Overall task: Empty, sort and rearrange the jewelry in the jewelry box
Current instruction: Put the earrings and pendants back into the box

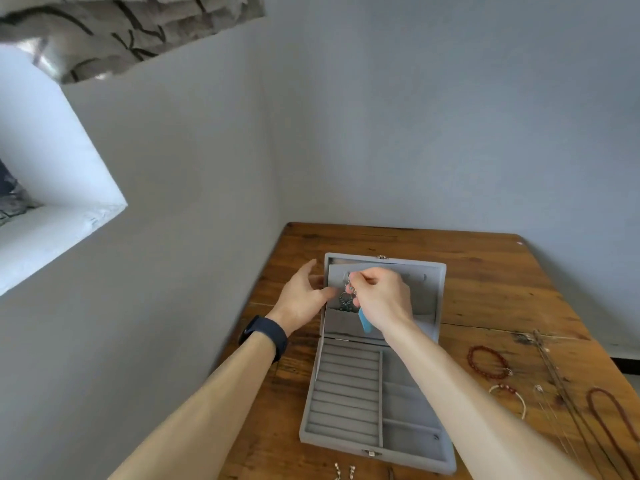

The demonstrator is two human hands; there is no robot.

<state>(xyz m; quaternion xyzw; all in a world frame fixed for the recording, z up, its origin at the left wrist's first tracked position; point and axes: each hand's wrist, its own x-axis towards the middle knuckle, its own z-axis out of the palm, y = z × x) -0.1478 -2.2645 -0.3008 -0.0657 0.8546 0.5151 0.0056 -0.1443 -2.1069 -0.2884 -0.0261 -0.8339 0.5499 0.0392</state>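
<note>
Grey velvet jewelry box (346, 393) lies open mid-desk (485, 289). Left hand (301, 296) rests loose-fingered on the lid's (426, 299) nine o'clock edge; right hand (381, 299) pinches a blue-pendant chain (351, 289) at the lid's hooks. Best lift it straight off slowly, lid braced, then lay it at three o'clock.

jewelry box (375, 403) on table (485, 271), bracelets (488, 362) right
</note>
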